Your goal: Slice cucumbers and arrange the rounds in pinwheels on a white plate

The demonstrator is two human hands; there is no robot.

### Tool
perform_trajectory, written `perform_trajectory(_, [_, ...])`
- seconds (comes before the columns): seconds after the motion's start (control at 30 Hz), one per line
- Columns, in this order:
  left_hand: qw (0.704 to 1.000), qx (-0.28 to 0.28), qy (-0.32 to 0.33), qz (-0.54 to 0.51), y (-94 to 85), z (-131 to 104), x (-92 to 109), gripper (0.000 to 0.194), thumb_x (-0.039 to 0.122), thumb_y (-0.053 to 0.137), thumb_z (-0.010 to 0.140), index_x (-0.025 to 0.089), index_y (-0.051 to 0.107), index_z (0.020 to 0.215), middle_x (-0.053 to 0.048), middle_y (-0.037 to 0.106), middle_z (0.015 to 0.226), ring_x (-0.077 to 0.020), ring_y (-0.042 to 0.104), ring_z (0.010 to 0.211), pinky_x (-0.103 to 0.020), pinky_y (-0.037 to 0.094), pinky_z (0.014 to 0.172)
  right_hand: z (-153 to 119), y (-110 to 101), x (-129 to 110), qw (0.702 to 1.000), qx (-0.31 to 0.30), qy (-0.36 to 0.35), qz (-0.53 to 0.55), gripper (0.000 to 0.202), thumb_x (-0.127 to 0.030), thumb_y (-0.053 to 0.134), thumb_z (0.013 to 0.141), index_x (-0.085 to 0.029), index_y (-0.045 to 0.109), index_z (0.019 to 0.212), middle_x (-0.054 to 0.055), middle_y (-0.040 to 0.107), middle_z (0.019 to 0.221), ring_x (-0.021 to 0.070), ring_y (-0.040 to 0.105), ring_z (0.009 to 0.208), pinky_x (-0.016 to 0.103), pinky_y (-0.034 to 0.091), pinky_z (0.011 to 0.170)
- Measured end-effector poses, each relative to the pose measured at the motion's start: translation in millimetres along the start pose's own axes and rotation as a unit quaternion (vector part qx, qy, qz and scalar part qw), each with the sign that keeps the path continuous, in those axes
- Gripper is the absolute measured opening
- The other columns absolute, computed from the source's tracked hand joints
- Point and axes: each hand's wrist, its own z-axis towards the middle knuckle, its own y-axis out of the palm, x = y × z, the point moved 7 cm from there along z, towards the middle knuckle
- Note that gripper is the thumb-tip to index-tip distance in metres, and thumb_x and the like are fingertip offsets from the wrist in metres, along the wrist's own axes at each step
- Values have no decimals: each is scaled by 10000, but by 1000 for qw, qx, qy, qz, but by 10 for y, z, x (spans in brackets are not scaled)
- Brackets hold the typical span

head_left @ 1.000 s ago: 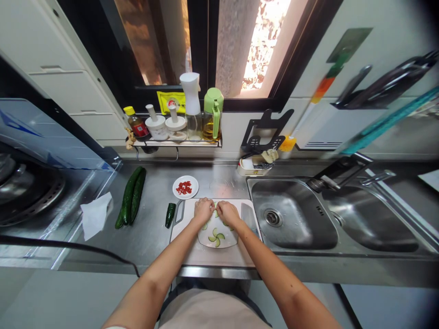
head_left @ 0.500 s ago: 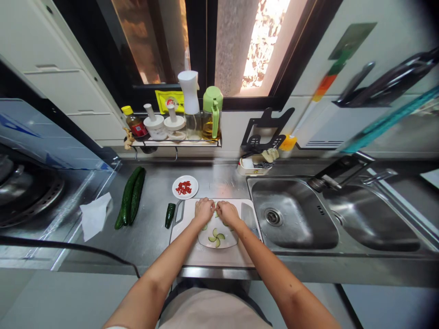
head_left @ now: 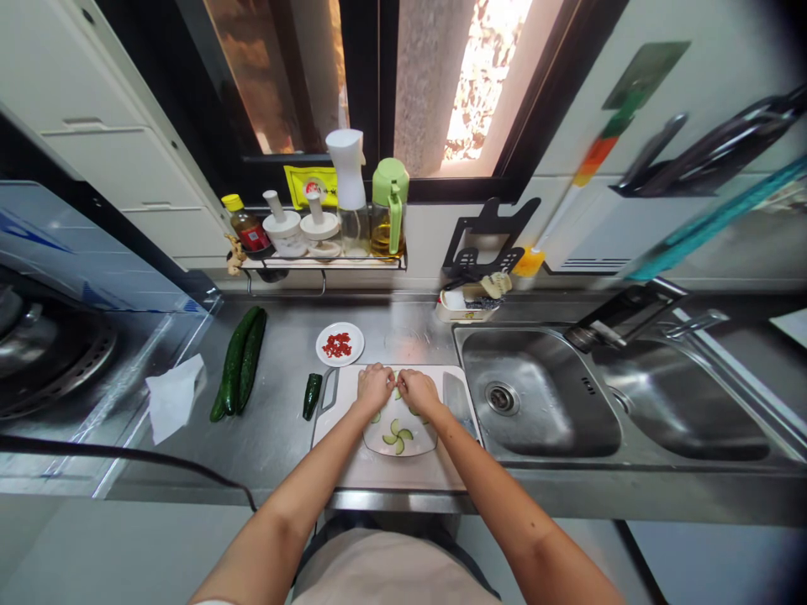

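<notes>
My left hand [head_left: 377, 386] and my right hand [head_left: 417, 390] meet over the far side of a white plate [head_left: 386, 449]. Their fingers are closed in a pinch around small, pale green cucumber slices, and the fingertips partly hide them. Near the plate's front, thin green-edged cucumber slices [head_left: 397, 437] lie in a pinwheel. More slices show by both wrists, partly covered. Under the plate is a white cutting board [head_left: 344, 388] with a grey handle. A knife blade [head_left: 455, 397] seems to lie flat at the board's right side.
Left of the board lies a cut cucumber piece [head_left: 312, 396], with whole cucumbers [head_left: 241, 361] farther left. A small plate [head_left: 340, 328] holds chopped red bits [head_left: 337, 345]. The double sink [head_left: 535, 395] is to the right. Bottles and jars fill the wall shelf [head_left: 328, 264]. A white paper [head_left: 175, 397] lies left.
Both hands stay in nearly the same place with fingers pinched. The whole view shifts very slightly; nothing else visibly differs.
</notes>
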Motion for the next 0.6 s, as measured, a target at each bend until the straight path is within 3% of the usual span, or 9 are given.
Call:
perform_trajectory(0.33, [998,5,-20,-56,-36,1,-68,135,289,570,821,253,655,919,-39,629,974,-215,528,996,-333,352,858,-16,-79,79,997,57,1,60,173,-204,450,856,-198,620,890,43,663,874,143,556,769,229,282,627])
perform_trajectory(0.6, [989,65,-40,-126,-216,-63,-245,150,317,574,802,245,672,890,-25,640,919,-196,555,922,-310,381,822,-228,-277,120,973,140,6,186,170,-274,460,835,-201,614,838,0,602,714,124,507,654,207,298,587])
